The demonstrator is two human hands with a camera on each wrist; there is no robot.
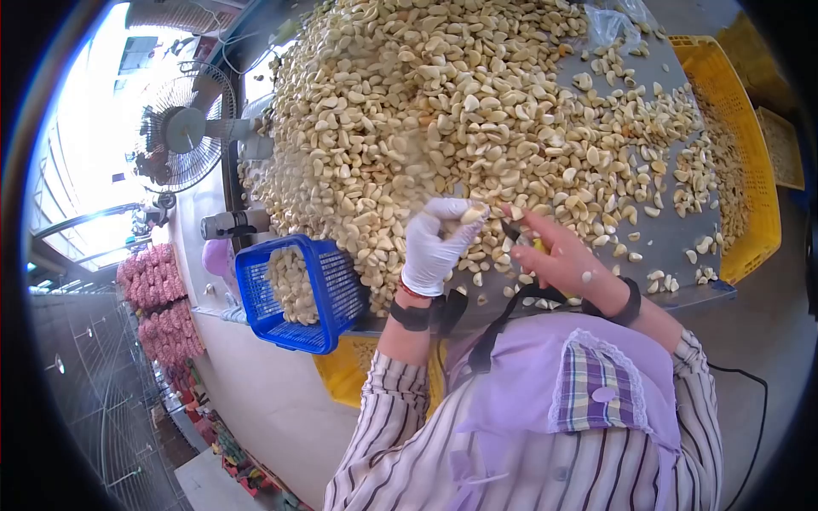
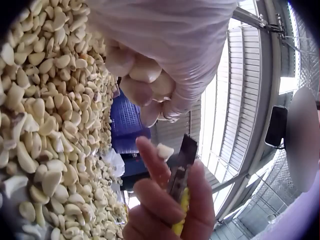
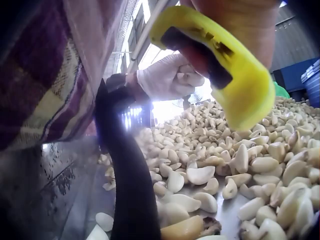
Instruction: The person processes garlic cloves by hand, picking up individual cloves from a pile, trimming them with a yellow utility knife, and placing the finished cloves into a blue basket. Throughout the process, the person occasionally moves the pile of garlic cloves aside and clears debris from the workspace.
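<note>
My left hand, in a white glove, holds several peeled garlic cloves bunched in its curled fingers, with one clove showing at the fingertips. Bare and close beside it, my right hand grips a utility knife with a yellow handle. The knife's dark blade points up toward the gloved hand in the left wrist view. A small white piece of garlic sits against the right index finger. Both hands are above the near edge of a large garlic pile.
The pile covers much of a grey metal table. A blue basket holding cloves stands tilted at the left. Yellow crates, one at the right, stand by the table. A fan is at the far left, a plastic bag at the back.
</note>
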